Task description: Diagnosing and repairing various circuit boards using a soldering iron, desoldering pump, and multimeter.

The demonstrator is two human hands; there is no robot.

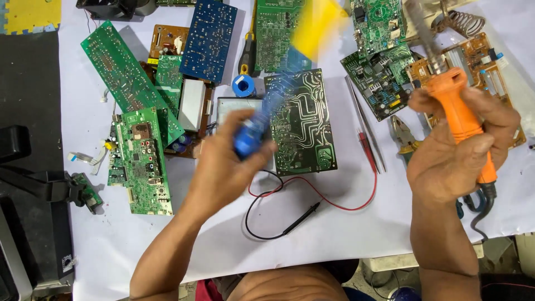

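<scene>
Orange soldering iron (460,120) gripped in right hand (454,150), left hand (231,161) clutching blurred blue tool (251,134), boards crowding around.

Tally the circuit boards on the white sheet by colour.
Green boards: 7, such as the long one at far left.
Blue boards: 1.
Brown boards: 2, one beside the blue, one behind the soldering iron.
Total: 10, though overlaps make the green count approximate.
</scene>
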